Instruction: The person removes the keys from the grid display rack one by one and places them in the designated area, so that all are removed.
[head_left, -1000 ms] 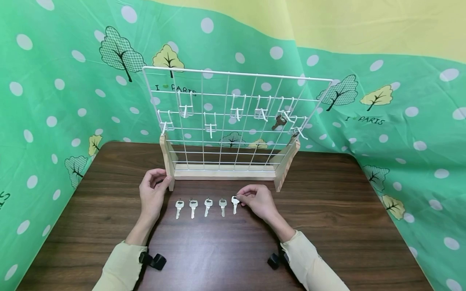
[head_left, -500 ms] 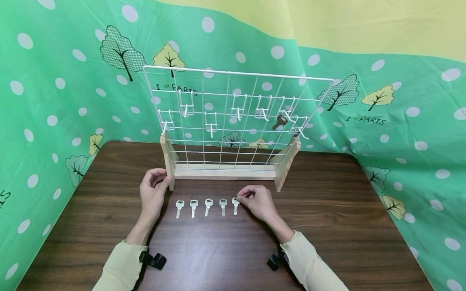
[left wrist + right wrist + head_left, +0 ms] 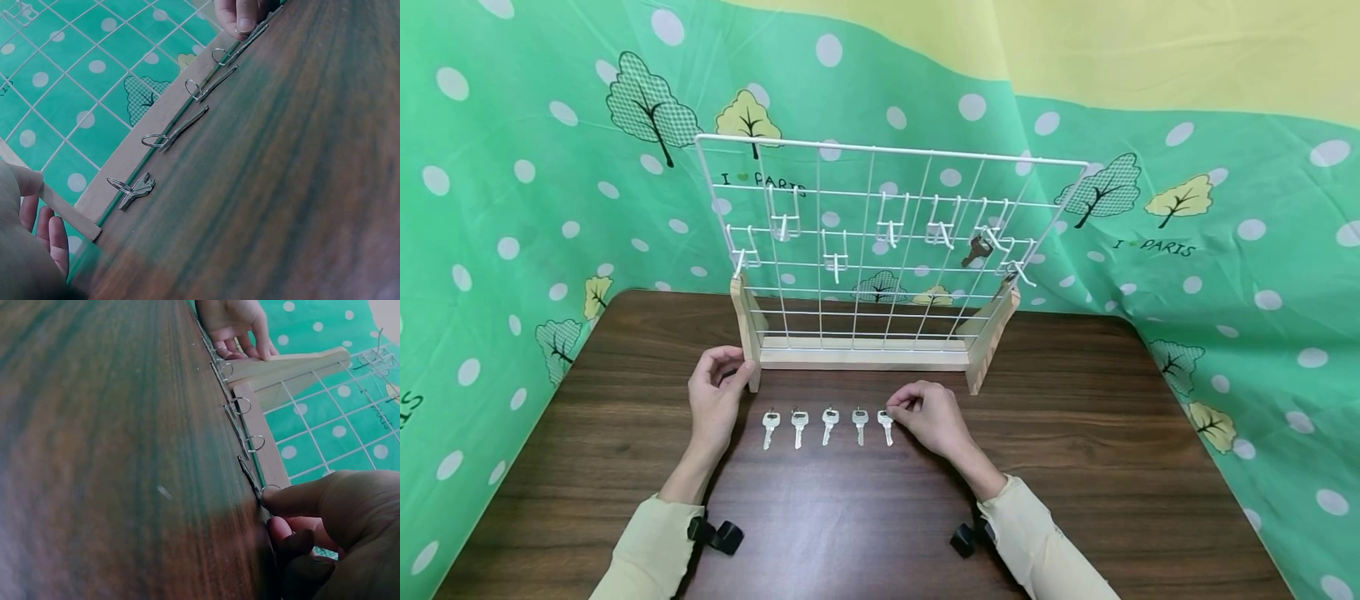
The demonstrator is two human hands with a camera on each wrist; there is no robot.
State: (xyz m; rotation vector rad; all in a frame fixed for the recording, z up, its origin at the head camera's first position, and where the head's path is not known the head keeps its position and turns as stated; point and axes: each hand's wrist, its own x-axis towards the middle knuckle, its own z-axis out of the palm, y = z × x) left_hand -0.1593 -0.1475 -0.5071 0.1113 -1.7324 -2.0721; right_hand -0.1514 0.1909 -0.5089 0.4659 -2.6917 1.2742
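My left hand (image 3: 715, 396) holds the left wooden leg (image 3: 746, 333) of a white wire grid rack (image 3: 853, 275), with the thumb on its front edge. In the head view my right hand (image 3: 931, 415) is at the right end of a row of silver keys (image 3: 830, 427). Its thumb and finger pinch the small ring of the rightmost key (image 3: 887, 430), whose blade points toward me at the table. In the right wrist view that key's ring (image 3: 270, 492) is partly hidden by the fingers. The other keys lie flat, their rings (image 3: 155, 140) standing up.
Several white hooks (image 3: 890, 232) hang on the grid. A dark key (image 3: 977, 250) hangs from one at the right. The rack stands on the brown wooden table (image 3: 1075, 467), behind the keys. A green patterned cloth (image 3: 497, 200) surrounds the table.
The rightmost key has come down slightly toward me, and its tip has swung a little right. My right hand has barely shifted. The left hand stays on the rack leg.
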